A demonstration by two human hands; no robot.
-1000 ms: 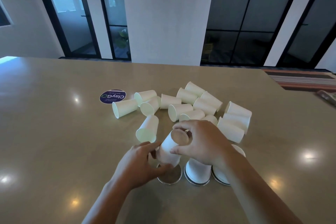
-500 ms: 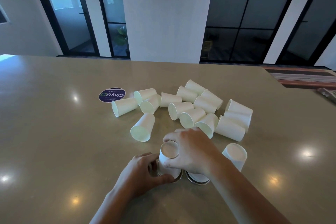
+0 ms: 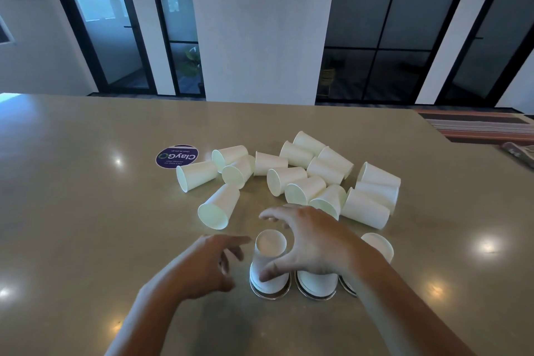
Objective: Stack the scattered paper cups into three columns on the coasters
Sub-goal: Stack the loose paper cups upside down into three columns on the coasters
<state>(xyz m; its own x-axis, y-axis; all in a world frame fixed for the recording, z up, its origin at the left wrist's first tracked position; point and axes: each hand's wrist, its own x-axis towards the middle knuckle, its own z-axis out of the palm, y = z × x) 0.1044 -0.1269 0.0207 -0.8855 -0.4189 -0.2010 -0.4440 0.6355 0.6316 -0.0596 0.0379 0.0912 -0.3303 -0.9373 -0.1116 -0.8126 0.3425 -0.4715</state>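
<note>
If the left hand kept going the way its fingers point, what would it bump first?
Probably the upside-down paper cup on the leftmost coaster. The left hand points right at it, though depth is hard to judge.

Cup (image 3: 270,263) now stands inverted on left coaster (image 3: 271,294); both hands have let go.

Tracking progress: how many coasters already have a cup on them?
3, in a row: left cup beside the left hand, middle cup under the right hand, right cup behind that forearm. More may be nested.
</note>
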